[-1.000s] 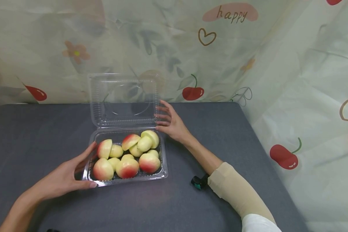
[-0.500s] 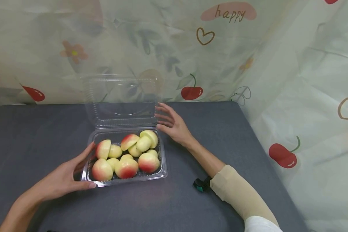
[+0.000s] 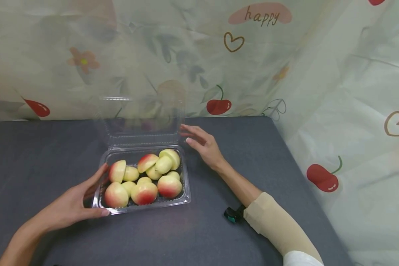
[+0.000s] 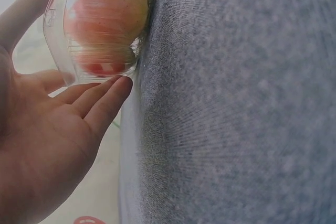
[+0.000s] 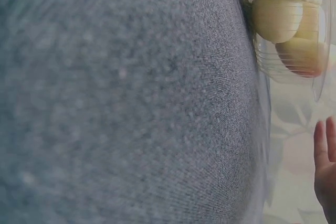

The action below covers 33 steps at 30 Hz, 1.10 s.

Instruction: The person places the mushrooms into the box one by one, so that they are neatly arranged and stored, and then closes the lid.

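Note:
A clear plastic container [image 3: 144,209] with a hinged lid [image 3: 141,138] sits on the table, full of several mushroom-shaped pieces [image 3: 144,193], pale yellow with red blush on their caps. The lid is raised at the back edge and blurred. My left hand [image 3: 74,201] holds the container's left end, thumb at the front corner and fingers along the side. In the left wrist view, that hand's fingertips [image 4: 125,83] touch the end wall. My right hand [image 3: 207,149] is at the lid's right edge, fingers fairly straight, thumb apart; contact with the lid is unclear.
Dark grey cloth covers the table [image 3: 193,236]. Behind and to the right hangs a pale printed curtain [image 3: 173,48] with cherries and hearts. A black strap-on device [image 3: 232,215] is at the right wrist.
The lid has tilted forward from nearly upright, its top edge now lower. My right hand has come slightly toward me with it. The left hand and container have stayed put.

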### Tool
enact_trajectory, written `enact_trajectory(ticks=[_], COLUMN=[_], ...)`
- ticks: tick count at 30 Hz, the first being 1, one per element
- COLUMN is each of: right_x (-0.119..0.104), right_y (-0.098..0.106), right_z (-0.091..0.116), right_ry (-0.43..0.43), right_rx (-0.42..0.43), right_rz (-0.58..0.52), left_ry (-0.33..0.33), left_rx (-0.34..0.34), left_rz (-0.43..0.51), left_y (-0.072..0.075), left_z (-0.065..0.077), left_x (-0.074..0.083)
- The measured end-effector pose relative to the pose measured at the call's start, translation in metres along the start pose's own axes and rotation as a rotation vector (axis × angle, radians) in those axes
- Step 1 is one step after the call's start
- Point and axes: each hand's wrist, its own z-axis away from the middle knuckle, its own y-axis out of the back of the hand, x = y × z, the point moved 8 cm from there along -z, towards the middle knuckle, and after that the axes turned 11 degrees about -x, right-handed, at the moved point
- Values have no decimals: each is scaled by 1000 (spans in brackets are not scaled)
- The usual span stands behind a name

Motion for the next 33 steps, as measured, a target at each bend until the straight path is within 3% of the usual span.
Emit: enact_trajectory(ticks=[13, 24, 30, 33], right_x=[-5, -6, -4, -5], right_y=[9, 9, 9, 7], right_z=[7, 11, 16, 17], right_ry=[18, -10, -67, -90], right_rx=[91, 93, 90, 75], right_rz=[-66, -88, -25, 18], left_ry=[-40, -63, -100, -76], left_rx=[17, 39, 68, 87], left_rz=[-6, 11, 40, 44], left_y=[0, 1, 1, 1], left_z=[1, 2, 2, 3], left_x=[0, 1, 3, 2])
